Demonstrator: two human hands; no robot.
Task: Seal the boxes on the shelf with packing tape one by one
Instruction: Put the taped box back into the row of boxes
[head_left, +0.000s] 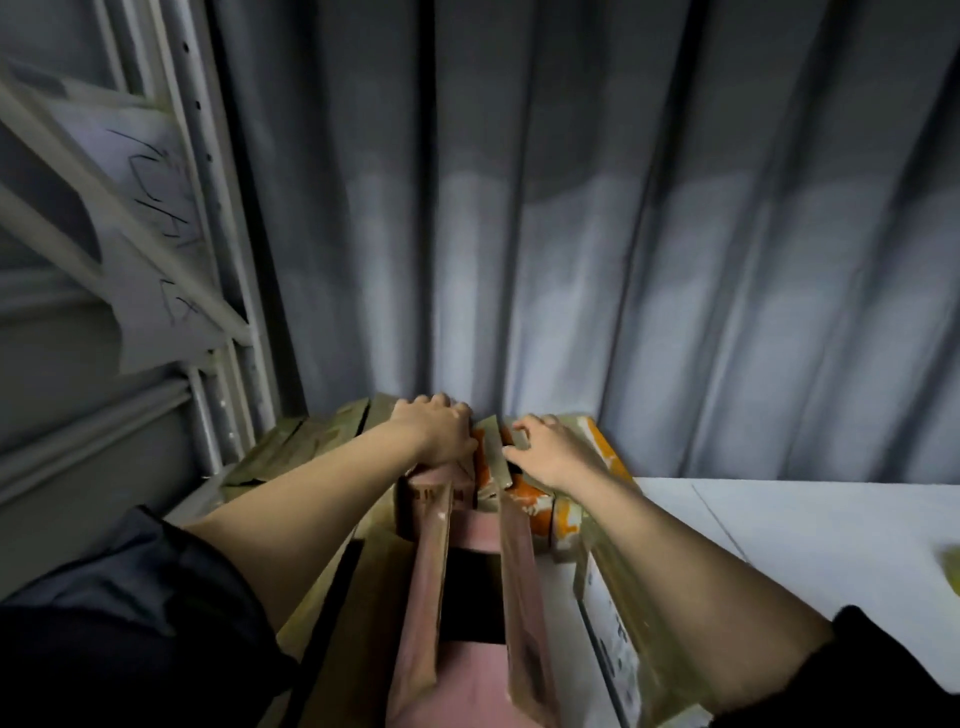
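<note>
Head view showed the pink box (470, 613) on the white shelf (810, 525), flaps up and unsealed, long axis running away from the person toward the grey curtain (519, 234). Left hand (434, 428) gripped the far end, right hand (550, 452) with loosely curled fingers touched a flap just beside; no tape visible

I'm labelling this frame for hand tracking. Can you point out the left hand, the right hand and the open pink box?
left hand (434, 428), head view, back of the hand.
right hand (550, 449), head view, back of the hand.
pink box (423, 587), head view, its raised left flap.
</note>
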